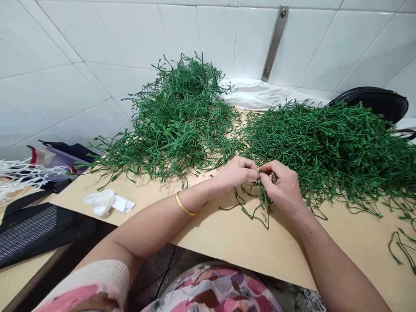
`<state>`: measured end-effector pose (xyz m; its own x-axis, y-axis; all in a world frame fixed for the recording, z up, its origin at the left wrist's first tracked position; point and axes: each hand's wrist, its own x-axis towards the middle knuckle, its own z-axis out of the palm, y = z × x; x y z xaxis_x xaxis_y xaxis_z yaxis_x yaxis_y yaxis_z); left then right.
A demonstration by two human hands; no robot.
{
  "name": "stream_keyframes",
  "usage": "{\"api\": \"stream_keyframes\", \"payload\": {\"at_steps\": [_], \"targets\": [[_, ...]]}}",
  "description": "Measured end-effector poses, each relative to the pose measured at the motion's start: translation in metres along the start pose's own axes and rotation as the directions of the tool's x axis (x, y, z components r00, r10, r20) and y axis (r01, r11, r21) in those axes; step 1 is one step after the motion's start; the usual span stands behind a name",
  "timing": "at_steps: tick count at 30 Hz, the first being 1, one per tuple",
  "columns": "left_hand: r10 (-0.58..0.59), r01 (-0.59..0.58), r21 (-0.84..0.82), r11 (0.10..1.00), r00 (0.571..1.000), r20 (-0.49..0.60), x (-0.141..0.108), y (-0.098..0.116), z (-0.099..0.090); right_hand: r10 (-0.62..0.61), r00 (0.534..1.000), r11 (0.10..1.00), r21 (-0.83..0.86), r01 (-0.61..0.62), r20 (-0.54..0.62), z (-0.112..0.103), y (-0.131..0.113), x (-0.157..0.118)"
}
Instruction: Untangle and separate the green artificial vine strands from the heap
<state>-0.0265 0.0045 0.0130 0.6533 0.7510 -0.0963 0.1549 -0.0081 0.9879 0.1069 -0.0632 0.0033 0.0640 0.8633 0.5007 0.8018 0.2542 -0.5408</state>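
My left hand (pixel 238 173) and my right hand (pixel 284 186) meet fingertip to fingertip over the front part of the table. Both are closed in a pinch on thin green stems (pixel 265 199), which look like artificial plant stems with small tips. Several of these stems hang and curl below my fingers onto the tabletop. The exact spot where the fingertips press together is partly hidden. Just behind my hands lie two large heaps of the same kind: a taller left pile (pixel 182 117) and a broad right pile (pixel 325 143).
The pale wooden table (pixel 208 234) stands against a white tiled wall. Crumpled white tissue (pixel 104 202) lies near its left edge. A black bag (pixel 370 102) sits behind the right pile, and white cloth (pixel 269 93) behind both. Loose stems (pixel 404 251) lie far right.
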Motion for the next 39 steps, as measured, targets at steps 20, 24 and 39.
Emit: {"api": "stream_keyframes", "payload": {"at_steps": [20,24,39], "targets": [[0.023,-0.026,-0.064,0.998,0.999,-0.046,0.006,-0.004,-0.004,0.325,0.944,0.816,0.489,-0.309,0.055,-0.022,0.019,0.007],[0.087,-0.086,0.007,0.996,0.996,-0.018,0.008,-0.008,-0.004,0.286,0.958,0.853,0.459,-0.250,-0.010,-0.021,0.017,0.006],[0.191,-0.229,0.132,0.964,0.949,0.251,0.002,0.001,-0.006,-0.088,0.965,0.996,-0.011,0.094,0.247,-0.022,0.009,0.005]]}}
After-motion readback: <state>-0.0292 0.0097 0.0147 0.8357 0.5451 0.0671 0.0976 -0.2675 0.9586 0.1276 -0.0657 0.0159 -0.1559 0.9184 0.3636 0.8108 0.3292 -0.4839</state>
